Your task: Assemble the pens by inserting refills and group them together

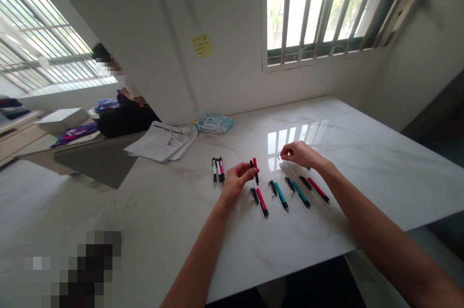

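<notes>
My left hand is closed round a red and black pen, held upright just above the white marble table. My right hand hovers a little to the right, its fingers pinched on a thin part too small to name. Below the hands lie several pen pieces in a row: a red barrel, a teal barrel, another teal barrel and a red barrel, with thin white refills beside them. Assembled pens lie in a small group to the left.
A stack of printed papers and a pack of wipes lie at the table's far side. A yellow sticky note hangs on the wall. Another person sits at the back left. The table's front edge runs just below the pens.
</notes>
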The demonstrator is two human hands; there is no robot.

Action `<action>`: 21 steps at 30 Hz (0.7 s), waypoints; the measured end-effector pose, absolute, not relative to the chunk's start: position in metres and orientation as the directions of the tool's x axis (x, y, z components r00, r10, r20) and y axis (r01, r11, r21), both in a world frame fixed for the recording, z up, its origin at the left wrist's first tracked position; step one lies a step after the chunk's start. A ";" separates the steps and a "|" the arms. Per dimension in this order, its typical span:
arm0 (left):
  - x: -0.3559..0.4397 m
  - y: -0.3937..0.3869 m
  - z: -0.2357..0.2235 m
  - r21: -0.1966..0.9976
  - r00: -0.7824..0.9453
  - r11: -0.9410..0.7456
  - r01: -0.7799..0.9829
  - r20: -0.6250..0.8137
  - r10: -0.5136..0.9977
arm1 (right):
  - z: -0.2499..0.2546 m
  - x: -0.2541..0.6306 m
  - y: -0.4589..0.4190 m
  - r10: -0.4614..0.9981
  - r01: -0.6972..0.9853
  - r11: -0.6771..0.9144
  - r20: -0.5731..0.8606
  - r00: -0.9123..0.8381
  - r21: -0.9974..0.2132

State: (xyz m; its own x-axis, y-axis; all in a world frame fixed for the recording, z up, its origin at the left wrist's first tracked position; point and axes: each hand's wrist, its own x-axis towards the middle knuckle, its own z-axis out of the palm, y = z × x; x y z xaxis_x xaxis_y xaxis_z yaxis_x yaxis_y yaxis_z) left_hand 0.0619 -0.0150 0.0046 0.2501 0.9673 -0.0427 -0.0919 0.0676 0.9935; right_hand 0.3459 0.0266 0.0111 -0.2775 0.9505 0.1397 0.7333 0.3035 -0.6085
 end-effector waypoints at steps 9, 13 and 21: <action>0.064 -0.018 0.010 0.999 0.249 0.036 -0.015 -0.031 0.968 | 0.011 0.318 0.022 0.939 0.258 0.219 0.132 -0.317 -0.941; 0.064 -0.017 0.010 0.999 0.252 0.000 0.034 -0.009 0.968 | 0.017 0.317 0.019 0.924 0.333 0.291 0.173 -0.341 -0.897; 0.064 -0.016 0.008 0.997 0.267 -0.034 0.063 0.016 0.964 | 0.020 0.304 0.013 0.917 0.214 0.287 0.203 -0.344 -0.934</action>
State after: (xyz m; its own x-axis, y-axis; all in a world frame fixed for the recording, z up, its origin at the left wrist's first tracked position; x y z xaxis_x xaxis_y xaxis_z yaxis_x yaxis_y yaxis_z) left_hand 0.0642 -0.0163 0.0079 0.2668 0.9636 0.0156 0.0632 -0.0337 0.9974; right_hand 0.3042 0.0125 0.0203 -0.3438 0.9168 0.2031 0.2140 0.2871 -0.9337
